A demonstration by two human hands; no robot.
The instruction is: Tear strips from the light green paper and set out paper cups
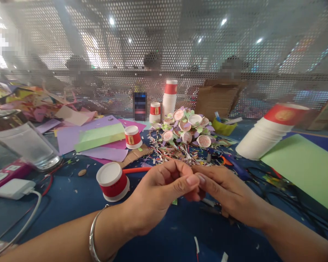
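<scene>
My left hand [164,189] and my right hand [229,193] meet over the table, thumb tips together and fingers curled in a pinch. Whatever they hold, if anything, is hidden between the fingertips. A silver bangle [92,234] circles my left wrist. Left of my left hand an upside-down red and white paper cup [113,182] stands on the table. An orange stick-like piece [136,170] runs from beside that cup to behind my left hand. Just beyond both hands lie thin paper scraps [177,154].
Paper cup rounds with coloured bits form a pile [186,127]. A cup stack [270,131] leans right, beside green paper [306,167]. Left are a water glass [32,145], a white charger [15,188] and coloured sheets [98,136]. A perforated metal screen [175,47] stands behind. Black cables [287,198] lie right.
</scene>
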